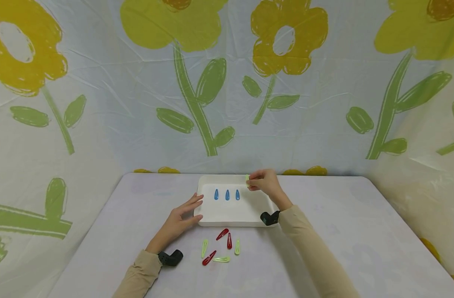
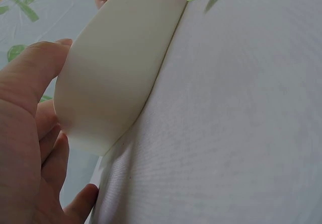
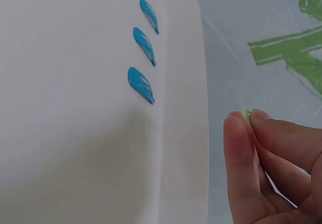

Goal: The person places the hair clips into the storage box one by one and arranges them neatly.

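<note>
A light-green snap hair clip (image 1: 247, 178) is pinched upright between thumb and fingertips of my right hand (image 1: 267, 184), above the far right part of the white tray (image 1: 230, 214). In the right wrist view only the tip of the green clip (image 3: 245, 115) shows. Three blue snap hair clips (image 1: 227, 194) lie in a row inside the tray, left of that hand. My left hand (image 1: 179, 219) rests against the tray's left side, its fingers spread. The left wrist view shows the thumb and fingers touching the tray's wall (image 2: 115, 58).
In front of the tray, three red hair clips (image 1: 209, 258) and three light-green hair clips (image 1: 204, 248) lie scattered on the pale tabletop (image 1: 323, 248). A flower-printed cloth (image 1: 137, 103) hangs behind the table's far edge.
</note>
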The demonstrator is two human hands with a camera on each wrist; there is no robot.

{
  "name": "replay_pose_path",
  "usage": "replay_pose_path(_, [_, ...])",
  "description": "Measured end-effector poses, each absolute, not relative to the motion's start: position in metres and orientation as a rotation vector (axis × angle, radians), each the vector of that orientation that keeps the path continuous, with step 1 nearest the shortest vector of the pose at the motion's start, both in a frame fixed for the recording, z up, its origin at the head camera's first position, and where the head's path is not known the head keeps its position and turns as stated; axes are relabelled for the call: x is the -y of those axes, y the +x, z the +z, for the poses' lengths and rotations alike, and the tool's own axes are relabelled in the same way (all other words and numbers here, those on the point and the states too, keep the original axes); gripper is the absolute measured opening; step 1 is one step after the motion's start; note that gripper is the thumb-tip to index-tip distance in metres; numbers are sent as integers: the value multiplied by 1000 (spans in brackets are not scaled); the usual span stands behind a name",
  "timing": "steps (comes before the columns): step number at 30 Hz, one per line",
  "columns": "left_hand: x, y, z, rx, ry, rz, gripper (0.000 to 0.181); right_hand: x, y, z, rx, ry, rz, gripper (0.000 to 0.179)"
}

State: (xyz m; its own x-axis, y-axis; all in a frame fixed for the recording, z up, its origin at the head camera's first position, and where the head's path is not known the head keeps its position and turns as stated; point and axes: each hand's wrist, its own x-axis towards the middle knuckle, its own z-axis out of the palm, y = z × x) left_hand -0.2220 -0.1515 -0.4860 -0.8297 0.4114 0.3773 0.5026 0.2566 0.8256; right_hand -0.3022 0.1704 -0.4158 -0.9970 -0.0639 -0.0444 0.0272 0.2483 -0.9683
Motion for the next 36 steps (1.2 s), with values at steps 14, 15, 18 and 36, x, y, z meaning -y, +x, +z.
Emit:
replay_pose_path(14, [158, -240, -516, 2429, -885, -1619, 54, -171, -308, -433, -2447, 80, -1668, 16])
replay_pose_path(15, [158, -240, -516, 2431, -887, -1624, 54, -171, -308, -434, -2451, 91, -1655, 16])
replay_pose_path(18, [157, -240, -516, 2426, -889, -1635, 54, -171, -308, -437, -2484, 112, -1603, 16])
replay_pose_path(36, [158, -241, -518, 2424, -905, -1626, 55, -169, -310, -448, -2462, 198, -1520, 10])
